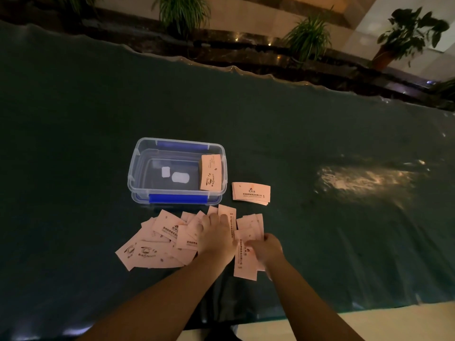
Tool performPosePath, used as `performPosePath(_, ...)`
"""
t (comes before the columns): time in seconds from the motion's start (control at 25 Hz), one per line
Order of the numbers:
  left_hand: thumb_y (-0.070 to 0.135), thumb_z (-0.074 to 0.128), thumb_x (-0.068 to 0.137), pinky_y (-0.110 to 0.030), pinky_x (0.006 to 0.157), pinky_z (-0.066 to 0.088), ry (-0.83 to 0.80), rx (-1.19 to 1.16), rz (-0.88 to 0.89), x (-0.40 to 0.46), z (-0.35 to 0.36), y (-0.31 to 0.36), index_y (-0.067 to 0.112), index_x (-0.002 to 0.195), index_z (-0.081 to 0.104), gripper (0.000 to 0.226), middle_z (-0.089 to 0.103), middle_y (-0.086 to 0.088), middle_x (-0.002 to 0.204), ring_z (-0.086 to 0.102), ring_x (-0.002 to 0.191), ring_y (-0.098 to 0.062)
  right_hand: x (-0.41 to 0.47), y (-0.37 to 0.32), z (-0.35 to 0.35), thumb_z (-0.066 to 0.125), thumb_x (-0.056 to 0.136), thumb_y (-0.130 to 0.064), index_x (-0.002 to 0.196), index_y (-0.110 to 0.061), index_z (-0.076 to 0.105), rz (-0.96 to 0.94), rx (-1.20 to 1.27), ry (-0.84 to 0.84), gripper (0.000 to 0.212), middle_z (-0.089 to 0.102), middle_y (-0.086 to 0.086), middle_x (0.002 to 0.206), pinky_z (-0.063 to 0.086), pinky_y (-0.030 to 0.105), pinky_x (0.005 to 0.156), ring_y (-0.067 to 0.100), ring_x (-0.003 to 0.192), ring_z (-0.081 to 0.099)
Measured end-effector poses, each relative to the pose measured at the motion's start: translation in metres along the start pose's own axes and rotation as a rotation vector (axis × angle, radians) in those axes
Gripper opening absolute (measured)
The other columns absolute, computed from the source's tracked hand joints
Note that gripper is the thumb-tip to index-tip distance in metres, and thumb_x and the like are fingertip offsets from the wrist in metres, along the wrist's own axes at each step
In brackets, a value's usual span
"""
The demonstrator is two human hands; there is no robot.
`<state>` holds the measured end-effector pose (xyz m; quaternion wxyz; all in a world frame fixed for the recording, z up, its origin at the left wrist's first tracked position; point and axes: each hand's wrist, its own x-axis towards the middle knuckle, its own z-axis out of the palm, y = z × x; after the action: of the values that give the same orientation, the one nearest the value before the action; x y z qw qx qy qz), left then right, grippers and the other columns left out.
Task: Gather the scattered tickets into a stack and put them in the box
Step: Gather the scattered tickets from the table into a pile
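Several pale pink tickets (157,244) lie scattered on the dark green table cover just in front of a clear plastic box (138,166) with blue clips. One stack of tickets (212,172) leans inside the box at its right end. A second neat stack (251,193) rests on the cover to the right of the box. My left hand (215,238) lies flat on the middle of the scattered tickets, fingers spread. My right hand (264,247) pinches a few tickets (243,263) at the pile's right side.
The table cover (320,143) is shiny and wrinkled, with a bright glare patch to the right. Its near edge runs along the bottom right over a pale floor. Potted plants (307,38) stand on a dark ledge beyond the far edge.
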<state>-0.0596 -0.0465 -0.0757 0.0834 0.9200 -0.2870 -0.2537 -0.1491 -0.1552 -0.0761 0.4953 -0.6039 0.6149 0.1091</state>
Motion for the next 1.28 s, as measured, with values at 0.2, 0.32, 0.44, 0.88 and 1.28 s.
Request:
performPosePath(0.2,0.042,0.073,0.090,-0.052,0.122,0.028,-0.070,0.014,0.034,0.002,0.001,-0.006,0.020,0.159,0.026,0.086,0.033,-0.008,0.165,0.030,0.151,-0.034,-0.004,0.007,-0.030,0.068,0.096,-0.007,0.132,-0.015,0.059,-0.059,-0.047,-0.034,0.037,0.067,0.010,0.129,0.057,0.049,0.096,0.035,0.121,0.067)
performPosePath(0.32,0.024,0.077,0.089,-0.052,0.121,0.030,-0.085,0.006,0.181,-0.004,-0.001,-0.006,0.024,0.156,0.033,0.080,0.040,-0.001,0.161,0.033,0.149,-0.029,-0.009,0.007,-0.049,0.067,0.097,-0.008,0.134,-0.016,0.062,-0.170,-0.233,-0.074,0.038,0.068,0.011,0.131,0.054,0.043,0.091,0.029,0.115,0.065)
performPosePath(0.44,0.014,0.073,0.091,-0.047,0.126,0.022,-0.045,-0.013,0.300,-0.010,-0.005,-0.014,0.025,0.157,0.035,0.077,0.037,0.002,0.164,0.030,0.153,-0.022,-0.008,0.000,-0.058,0.063,0.101,-0.013,0.125,-0.022,0.062,-0.338,-0.564,-0.101,0.025,0.069,0.010,0.127,0.052,0.037,0.089,0.021,0.102,0.061)
performPosePath(0.88,0.043,0.056,0.099,-0.046,0.123,0.032,0.083,-0.096,-0.047,-0.037,-0.008,-0.086,0.025,0.150,0.040,0.056,0.039,0.000,0.158,0.037,0.145,-0.023,-0.012,-0.044,-0.018,0.071,0.090,-0.002,0.154,-0.028,0.054,-0.665,-1.146,-0.331,0.071,0.015,-0.013,0.178,0.035,0.042,0.124,0.021,0.163,0.012)
performPosePath(1.28,0.040,0.054,0.102,-0.051,0.128,0.021,0.009,0.001,0.154,-0.036,-0.011,-0.072,0.027,0.155,0.039,0.057,0.036,0.001,0.164,0.026,0.154,-0.027,-0.017,-0.038,-0.018,0.076,0.086,-0.014,0.149,-0.035,0.052,-0.608,-1.054,-0.245,0.070,0.053,-0.006,0.152,0.052,0.035,0.109,0.019,0.140,0.052)
